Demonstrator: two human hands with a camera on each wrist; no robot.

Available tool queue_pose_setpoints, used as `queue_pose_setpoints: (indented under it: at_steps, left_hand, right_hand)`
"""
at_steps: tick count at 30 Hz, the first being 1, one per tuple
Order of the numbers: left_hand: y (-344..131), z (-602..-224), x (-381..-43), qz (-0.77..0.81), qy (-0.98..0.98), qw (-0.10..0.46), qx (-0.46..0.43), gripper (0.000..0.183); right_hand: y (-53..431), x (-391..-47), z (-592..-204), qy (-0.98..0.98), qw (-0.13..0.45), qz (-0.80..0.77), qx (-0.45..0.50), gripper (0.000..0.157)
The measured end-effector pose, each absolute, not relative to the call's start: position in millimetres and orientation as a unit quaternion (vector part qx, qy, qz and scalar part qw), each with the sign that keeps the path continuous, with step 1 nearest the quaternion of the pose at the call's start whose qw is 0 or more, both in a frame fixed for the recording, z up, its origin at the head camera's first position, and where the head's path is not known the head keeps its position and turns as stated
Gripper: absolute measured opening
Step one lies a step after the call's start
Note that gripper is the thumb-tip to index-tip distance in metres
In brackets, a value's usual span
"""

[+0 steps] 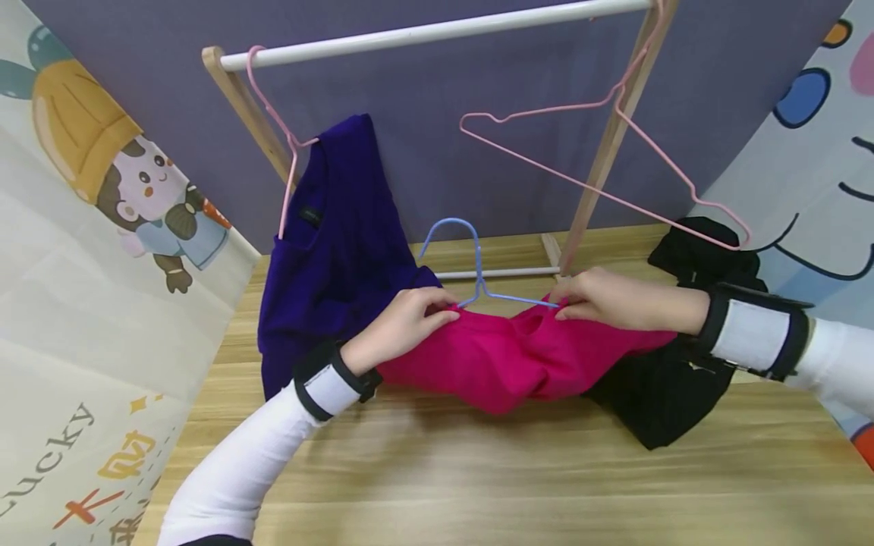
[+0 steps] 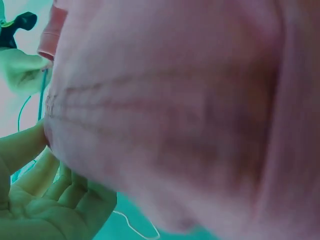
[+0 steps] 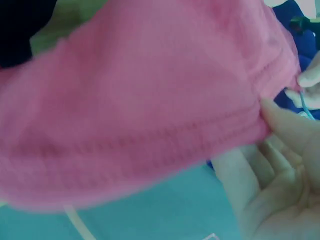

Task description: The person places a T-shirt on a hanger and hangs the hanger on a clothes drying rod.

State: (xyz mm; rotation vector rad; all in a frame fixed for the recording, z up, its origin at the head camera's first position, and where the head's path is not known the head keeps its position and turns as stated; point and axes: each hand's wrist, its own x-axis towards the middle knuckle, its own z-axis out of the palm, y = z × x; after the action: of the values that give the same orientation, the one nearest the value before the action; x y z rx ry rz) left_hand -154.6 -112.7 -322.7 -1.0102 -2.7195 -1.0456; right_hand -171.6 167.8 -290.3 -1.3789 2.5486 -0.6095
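A bright pink garment [image 1: 505, 356] hangs in folds between the two hands in the head view, with a light blue hanger [image 1: 479, 284] at its upper edge, hook up. My left hand [image 1: 408, 322] pinches the garment beside the hanger's left arm. At the other end, the right hand [image 1: 604, 299] pinches the cloth between thumb and fingers, at the tip of the hanger's right arm. Stitched seams run along the pink cloth [image 3: 150, 90] in the right wrist view. Much of the hanger's lower part is hidden by the garment.
A white rail [image 1: 437, 32] on wooden posts spans the back. From it hang a pink hanger [image 1: 293, 140] bearing a dark purple garment [image 1: 341, 250], and a bare pink hanger [image 1: 546, 110]. A black garment [image 1: 672, 409] lies at right on the wood-grain surface [image 1: 478, 485].
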Motion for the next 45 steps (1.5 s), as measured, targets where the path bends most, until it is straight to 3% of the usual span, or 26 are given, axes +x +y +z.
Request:
queue_pose_setpoints:
  at_steps: [3, 10, 14, 23, 31, 38, 45]
  left_hand:
    - [-116.2, -321.9, -158.2, -0.326, -0.886, 0.055, -0.327, 0.011]
    - [-112.4, -312.5, -167.5, -0.3, -0.888, 0.098, -0.333, 0.01]
    - [-109.3, -306.9, -172.6, -0.311, -0.89, 0.114, -0.314, 0.012]
    - [-106.9, -296.2, -184.9, -0.344, -0.881, 0.184, -0.269, 0.021]
    - [-122.7, -292.9, -184.3, -0.327, -0.903, 0.162, -0.226, 0.043]
    - [-146.9, -302.6, -173.1, -0.33, -0.909, 0.149, -0.205, 0.035]
    - [-165.9, -314.3, -157.7, -0.347, -0.9, 0.175, -0.199, 0.02]
  right_hand:
    - [170.8, -171.3, -281.2, 0.858, 0.147, -0.204, -0.449, 0.004]
    - [163.1, -164.0, -263.1, 0.83, 0.341, -0.21, -0.389, 0.016]
    - [153.9, -158.3, -255.9, 0.818, 0.385, -0.237, -0.356, 0.017]
    - [144.5, -149.1, -251.7, 0.795, 0.358, -0.336, -0.357, 0.02]
    - [127.4, -154.4, -233.8, 0.803, 0.323, -0.377, -0.329, 0.023]
    - [97.6, -164.0, -210.5, 0.827, 0.284, -0.396, -0.282, 0.017]
    - [71.9, -180.0, -180.2, 0.825, 0.245, -0.441, -0.254, 0.021]
